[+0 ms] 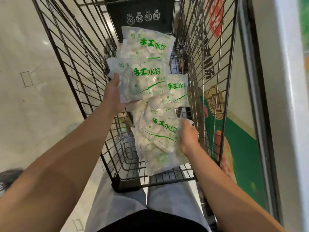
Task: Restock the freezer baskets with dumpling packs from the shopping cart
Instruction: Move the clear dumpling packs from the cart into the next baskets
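**Two packs held by their edges, both liable to slip**

Both arms are reached down into the wire shopping cart (78, 52), which is parked just beside the freezer cabinet (284, 81) on the right. A dumpling pack (143, 81) is held along its left edge by the left hand (113, 94); the thumb lies on the front face, while the fingers are hidden behind the pack, so their curl cannot be told for certain. A second, nearer dumpling pack (158, 141) is gripped at its right edge by the right hand (188, 136), the fingers wrapped under the plastic. Two further packs are seen in the cart: one at the far end (147, 44) and one to the right (178, 91), partly overlapped by the pack in the left hand.

The main risk is judged to be slippage. Each bag is held by one side only, the film looks smooth, and the loose dumplings inside would be expected to slump toward the unsupported end as the bag is raised. A bag could be dropped back into the cart or onto the floor.

A snag is also likely: a corner may be caught on the cart's wire side during the lift toward the freezer, and the film could be torn.

The freezer baskets are not in view, so the clearance there cannot be judged.
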